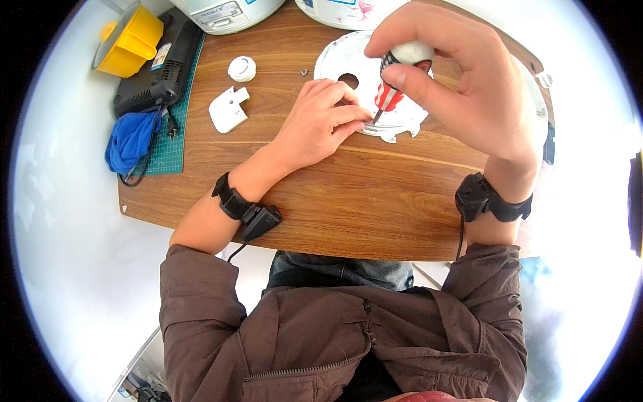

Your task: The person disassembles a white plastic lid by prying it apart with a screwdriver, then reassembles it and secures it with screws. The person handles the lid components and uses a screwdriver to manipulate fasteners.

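Screwdriver, red-and-white shaft end, pale butt: tilted, butt leaning away to the right, tip at the near rim of the disc. Whether the tip sits in a screw head cannot be told; fingers and rim crowd the spot.

Disc: white, round, with a dark hole; lying on the table beyond the person, right of centre, notched tabs along its near edge.

Step in hand, as judged: driver work at the rim. Best done with the shaft brought in line with the screw, since a lean invites slipping; steady downward pressure before any turn; disc pinned flat so it does not spin along; left fingertips kept just clear of the blade's path.

Right hand: partly closed, thumb and forefinger curved around the handle's upper part, palm well off the disc; holds the screwdriver.

Left hand: half curled, palm down, fingertips at the disc's near rim just beside the tip; appears to steady the part. Anything small pinched there cannot be made out.

Loose pieces, left of disc: metal bits, likely screws; round cap, white; bracket, white, notched.
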Tool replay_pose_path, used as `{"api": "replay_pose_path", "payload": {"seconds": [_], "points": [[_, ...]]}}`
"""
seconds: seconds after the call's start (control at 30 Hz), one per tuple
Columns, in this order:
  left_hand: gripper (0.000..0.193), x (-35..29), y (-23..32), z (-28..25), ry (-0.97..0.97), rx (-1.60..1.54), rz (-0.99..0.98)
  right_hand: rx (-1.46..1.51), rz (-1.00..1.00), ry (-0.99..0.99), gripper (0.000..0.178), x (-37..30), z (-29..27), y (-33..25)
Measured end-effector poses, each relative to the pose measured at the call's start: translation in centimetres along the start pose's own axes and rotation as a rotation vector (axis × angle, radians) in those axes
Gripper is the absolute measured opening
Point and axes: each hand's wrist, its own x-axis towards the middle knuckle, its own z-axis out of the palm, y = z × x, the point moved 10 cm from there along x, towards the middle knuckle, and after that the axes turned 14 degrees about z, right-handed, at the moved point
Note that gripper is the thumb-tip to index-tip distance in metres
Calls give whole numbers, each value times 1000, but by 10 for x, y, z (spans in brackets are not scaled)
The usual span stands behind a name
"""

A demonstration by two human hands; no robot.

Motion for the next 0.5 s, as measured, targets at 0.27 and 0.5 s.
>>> {"api": "replay_pose_path", "payload": {"seconds": [0.27,0.5], "points": [[15,-1,-2,1,-2,-7,-21,-60,35,-38,15,6,25,30],[16,1,0,0,2,-23,-26,-449,26,289,23,6,7,16]]}}
